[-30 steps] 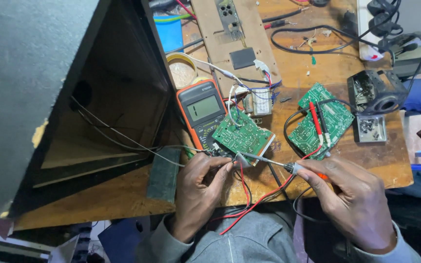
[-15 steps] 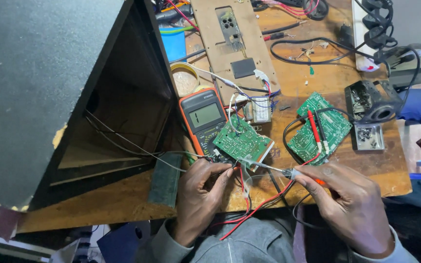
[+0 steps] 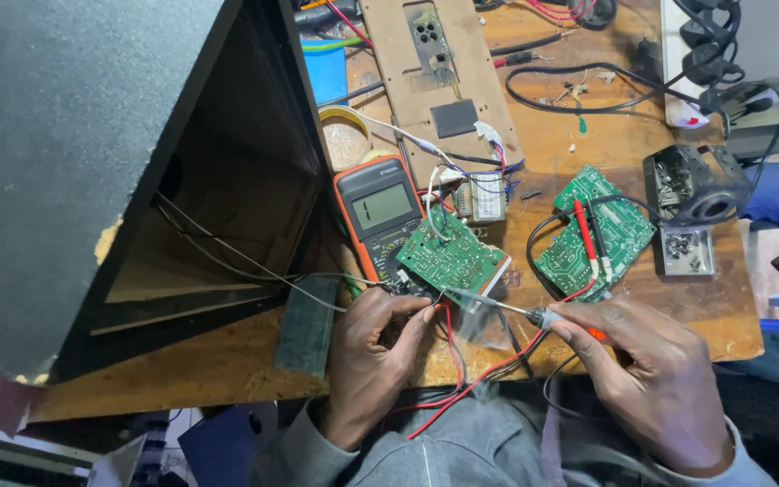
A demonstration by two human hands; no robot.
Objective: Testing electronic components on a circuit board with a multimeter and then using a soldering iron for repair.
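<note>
My left hand [image 3: 373, 347] is curled at the near edge of the green circuit board [image 3: 449, 256], fingertips pinching something thin there; I cannot tell what. My right hand [image 3: 646, 370] is closed round the soldering iron [image 3: 534, 316], its slim metal tip lying against that board's near edge. The board is flat and studded with small parts, and leans on the orange-cased multimeter [image 3: 380, 216] just left of it. Red wires [image 3: 462, 379] loop below the board, off the wooden table [image 3: 227, 361]'s worn edge. A second green board [image 3: 628, 230] lies right of it, two probes across it. A big dark speaker box [image 3: 92, 135] crowds the left; bare wood stays open right of the second board.
</note>
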